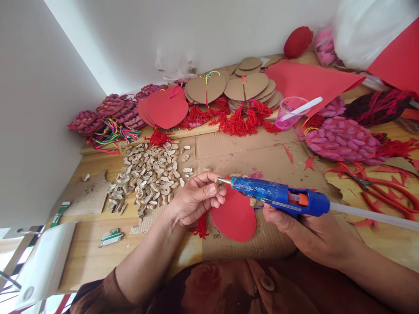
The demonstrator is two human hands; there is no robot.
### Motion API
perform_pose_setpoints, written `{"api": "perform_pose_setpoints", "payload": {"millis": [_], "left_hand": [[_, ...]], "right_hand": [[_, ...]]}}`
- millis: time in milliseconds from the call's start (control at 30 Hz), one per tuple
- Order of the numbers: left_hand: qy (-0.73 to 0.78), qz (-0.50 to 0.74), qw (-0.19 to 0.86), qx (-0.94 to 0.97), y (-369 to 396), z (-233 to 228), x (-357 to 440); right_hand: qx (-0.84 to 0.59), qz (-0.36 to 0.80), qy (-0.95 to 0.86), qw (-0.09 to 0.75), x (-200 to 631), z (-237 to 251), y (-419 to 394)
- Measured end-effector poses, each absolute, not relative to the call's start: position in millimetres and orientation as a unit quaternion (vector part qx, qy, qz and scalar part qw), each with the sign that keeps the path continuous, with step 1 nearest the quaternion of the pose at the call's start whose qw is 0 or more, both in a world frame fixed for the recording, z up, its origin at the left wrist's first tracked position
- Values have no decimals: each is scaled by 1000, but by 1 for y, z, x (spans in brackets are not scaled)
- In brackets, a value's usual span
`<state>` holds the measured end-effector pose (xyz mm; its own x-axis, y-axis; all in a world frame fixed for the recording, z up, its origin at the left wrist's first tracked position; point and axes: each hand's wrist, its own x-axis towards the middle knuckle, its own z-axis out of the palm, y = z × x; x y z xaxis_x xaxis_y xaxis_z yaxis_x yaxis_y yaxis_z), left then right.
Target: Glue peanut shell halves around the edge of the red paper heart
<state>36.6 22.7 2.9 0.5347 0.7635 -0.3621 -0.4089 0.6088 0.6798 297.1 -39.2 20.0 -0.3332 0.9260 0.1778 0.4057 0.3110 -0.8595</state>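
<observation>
Pale wood shows at the left of my head view, where the tabletop [87, 261] carries a small green-and-white packet [111, 237]. Behind it, magenta, scale-covered pieces [113, 109] lean near the wall with bright cords among them. Next I see a spread of peanut shells [149, 179], partly over cardboard, and beyond it red heart shapes [168, 109] overlapping. My left hand [194, 198] comes in from below, thumb and fingers pinched on a small piece of shell [220, 187]. Just under and beside that grip, a red heart cutout [234, 222] lies on the cardboard sheet [222, 146], partly covered. Over it reaches the blue glue gun [262, 192], its nozzle at the left fingertips; I cannot tell whether it touches the shell. My right hand [307, 235] is clamped around the gun's handle, most fingers hidden. Past it sit a pink scaled piece [343, 139] and, rightmost, orange-handled scissors [389, 187] among red scraps.
</observation>
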Motion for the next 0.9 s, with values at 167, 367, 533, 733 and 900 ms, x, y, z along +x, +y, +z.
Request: {"api": "perform_pose_setpoints", "payload": {"millis": [167, 367, 533, 733, 900], "left_hand": [[329, 351, 833, 272, 22, 2, 36], [330, 348, 832, 280, 23, 2, 36], [321, 350, 837, 272, 23, 2, 35], [309, 355, 840, 269, 22, 1, 35], [307, 359, 840, 268, 23, 1, 35]], "right_hand": [[-459, 356, -728, 365, 295, 19, -38], [-457, 352, -732, 363, 295, 17, -39], [-461, 353, -736, 347, 296, 18, -40], [-462, 352, -750, 317, 298, 19, -41], [-470, 346, -752, 308, 297, 20, -41]]}}
